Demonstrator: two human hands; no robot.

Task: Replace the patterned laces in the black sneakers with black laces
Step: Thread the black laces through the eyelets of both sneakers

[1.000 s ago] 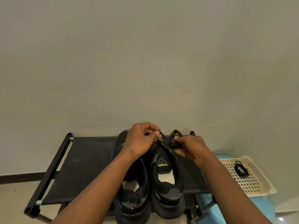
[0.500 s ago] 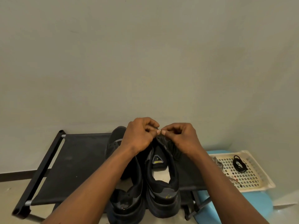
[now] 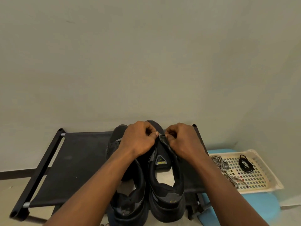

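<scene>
A cream plastic tray (image 3: 270,183) with a gridded bottom sits at the lower right of the frame on a light blue seat (image 3: 260,206). In it lie a black-and-white patterned lace (image 3: 220,162), loose and trailing toward the tray's near edge, and a black lace (image 3: 245,163) wound into a small coil, the two apart. Both forearms cross the lower middle of the frame. The left one hides much of the left-side sneaker (image 3: 128,204), and the right one covers the tray's left end.

The two sneakers stand side by side at lower centre, heels toward the camera and toes toward the wall. The right-side sneaker (image 3: 166,194) is black with grey panels, and it has a pale insole and a small yellow-green mark on its tongue. The left hand (image 3: 138,139) and right hand (image 3: 182,139) meet over the front of its opening. The fingers of both are curled, and thumb and fingertips pinch dark material at the shoe's throat (lace or the shoe's own edge, I cannot tell).

The sneakers rest on a low black shoe rack (image 3: 78,160) with a fabric shelf and a tube frame. A pale floor (image 3: 9,190) and a dark skirting strip (image 3: 16,174) show at the lower left. A plain grey-green wall (image 3: 146,54) fills the upper half.
</scene>
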